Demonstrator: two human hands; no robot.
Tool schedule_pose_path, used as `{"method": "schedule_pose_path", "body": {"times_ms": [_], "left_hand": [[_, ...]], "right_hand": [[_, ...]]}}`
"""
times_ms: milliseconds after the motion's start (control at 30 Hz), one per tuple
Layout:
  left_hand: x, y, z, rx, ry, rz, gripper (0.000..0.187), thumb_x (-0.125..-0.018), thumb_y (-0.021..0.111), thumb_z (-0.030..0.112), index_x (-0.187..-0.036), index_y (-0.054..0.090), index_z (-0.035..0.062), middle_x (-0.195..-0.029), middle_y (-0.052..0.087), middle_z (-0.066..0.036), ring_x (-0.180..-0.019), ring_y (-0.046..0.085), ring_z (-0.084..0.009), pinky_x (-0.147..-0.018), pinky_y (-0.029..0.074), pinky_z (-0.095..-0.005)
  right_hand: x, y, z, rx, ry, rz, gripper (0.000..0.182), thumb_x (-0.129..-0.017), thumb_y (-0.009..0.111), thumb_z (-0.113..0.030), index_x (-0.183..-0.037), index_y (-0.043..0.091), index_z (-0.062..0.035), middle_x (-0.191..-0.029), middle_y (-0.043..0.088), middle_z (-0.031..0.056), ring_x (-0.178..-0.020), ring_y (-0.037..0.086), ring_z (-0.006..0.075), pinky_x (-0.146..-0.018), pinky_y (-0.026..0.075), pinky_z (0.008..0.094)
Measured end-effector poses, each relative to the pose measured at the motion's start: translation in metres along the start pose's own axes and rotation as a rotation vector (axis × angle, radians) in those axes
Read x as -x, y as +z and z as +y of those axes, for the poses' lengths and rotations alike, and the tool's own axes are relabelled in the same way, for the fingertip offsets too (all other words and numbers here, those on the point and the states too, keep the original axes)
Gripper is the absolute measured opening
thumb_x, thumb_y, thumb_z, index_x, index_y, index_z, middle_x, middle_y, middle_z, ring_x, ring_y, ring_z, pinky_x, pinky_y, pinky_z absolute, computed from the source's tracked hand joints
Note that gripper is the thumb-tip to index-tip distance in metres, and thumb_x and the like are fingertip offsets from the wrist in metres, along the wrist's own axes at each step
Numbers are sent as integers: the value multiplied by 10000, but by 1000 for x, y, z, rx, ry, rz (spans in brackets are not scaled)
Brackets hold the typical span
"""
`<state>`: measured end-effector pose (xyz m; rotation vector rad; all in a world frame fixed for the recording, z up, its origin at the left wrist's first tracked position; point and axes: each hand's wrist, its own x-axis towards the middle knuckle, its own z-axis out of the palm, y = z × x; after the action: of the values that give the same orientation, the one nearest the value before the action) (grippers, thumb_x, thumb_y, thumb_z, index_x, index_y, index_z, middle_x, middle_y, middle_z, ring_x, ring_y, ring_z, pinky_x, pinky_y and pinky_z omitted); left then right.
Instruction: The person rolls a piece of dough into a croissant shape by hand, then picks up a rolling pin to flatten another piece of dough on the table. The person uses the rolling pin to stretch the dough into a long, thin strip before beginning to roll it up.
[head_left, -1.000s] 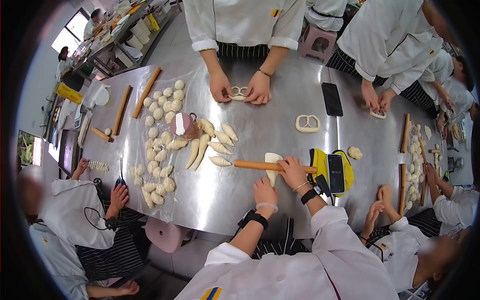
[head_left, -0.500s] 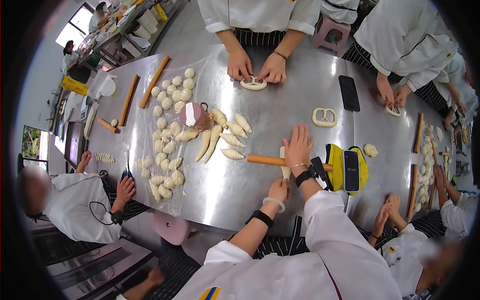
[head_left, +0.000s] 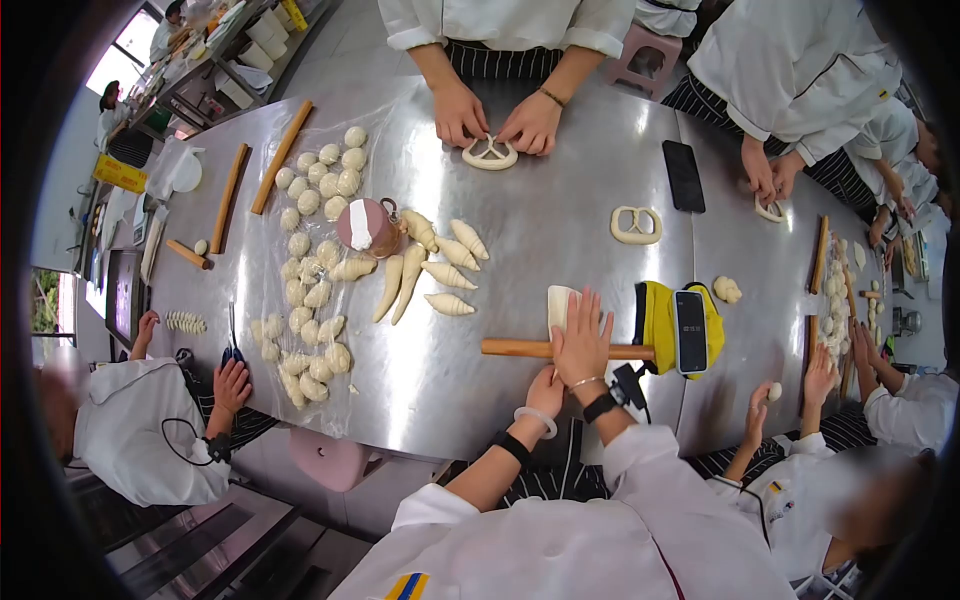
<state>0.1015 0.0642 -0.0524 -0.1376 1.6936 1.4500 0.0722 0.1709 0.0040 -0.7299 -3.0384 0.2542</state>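
Observation:
My right hand (head_left: 583, 343) lies flat on a wooden rolling pin (head_left: 510, 348), fingers stretched out over it. Beyond the pin shows a flattened strip of dough (head_left: 560, 305), wide at its far end and partly covered by my fingers. Just below the pin, my left hand (head_left: 545, 392) is closed at the near end of this strip; its fingertips are partly hidden. Left of the pin lie several rolled dough pieces (head_left: 450, 304) and two long dough cones (head_left: 408, 283). To the right, a phone (head_left: 690, 330) rests on a yellow pouch (head_left: 655, 310).
Many dough balls (head_left: 300, 318) lie on plastic sheeting, beside a lidded jar (head_left: 366, 227). A shaped pretzel (head_left: 636, 225) and a black phone (head_left: 683, 176) lie farther off. Across the table, a co-worker's hands (head_left: 530, 122) shape another pretzel (head_left: 490, 154). Other people stand around the table.
My right hand and the rolling pin have moved toward me. More of the dough shows beyond the pin, wider and flatter. At right, a co-worker's hands have separated, one holding a small dough piece.

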Motion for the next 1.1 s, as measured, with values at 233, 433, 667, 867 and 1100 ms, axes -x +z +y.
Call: {"method": "schedule_pose_path", "body": {"times_ms": [233, 433, 667, 867, 1100], "left_hand": [[25, -9, 38, 136, -111, -88, 192, -982, 426, 263, -957, 518, 97, -628, 463, 13, -468, 418, -80, -419, 324, -221], [30, -15, 34, 239, -171, -176, 197, -975, 419, 231, -890, 500, 74, -615, 495, -5, -459, 432, -93, -422, 349, -247], [37, -21, 33, 213, -136, -210, 212, -989, 401, 268, -907, 493, 96, -634, 505, 0, -454, 426, -78, -404, 341, -224], [40, -25, 18, 185, -144, -256, 224, -991, 396, 265, -910, 504, 86, -636, 506, 4, -455, 424, -78, -414, 347, -224], [48, -28, 19, 201, -208, -254, 230, -990, 399, 263, -948, 531, 79, -649, 512, 2, -487, 441, -78, -427, 356, -220]], "right_hand": [[-87, 5, 10, -24, 75, 225, 687, -895, 508, -376, -1438, 263, -34, -1518, 154, 215, -1407, 140, 369, -1095, 156, 568], [8, -2, -1, -21, 44, 25, 685, -907, 502, -350, -1443, 227, -25, -1510, 169, 229, -1399, 159, 381, -1096, 145, 571], [-56, 6, 10, -18, 94, 182, 710, -890, 519, -376, -1440, 235, -29, -1509, 175, 226, -1393, 179, 383, -1103, 125, 571], [6, 3, 4, 53, 103, 23, 729, -886, 491, -433, -1443, 243, -34, -1507, 180, 231, -1399, 144, 406, -1105, 107, 578], [20, 12, 0, -30, 144, 17, 730, -892, 485, -432, -1452, 220, -46, -1526, 118, 226, -1410, 125, 390, -1096, 110, 588]]}}
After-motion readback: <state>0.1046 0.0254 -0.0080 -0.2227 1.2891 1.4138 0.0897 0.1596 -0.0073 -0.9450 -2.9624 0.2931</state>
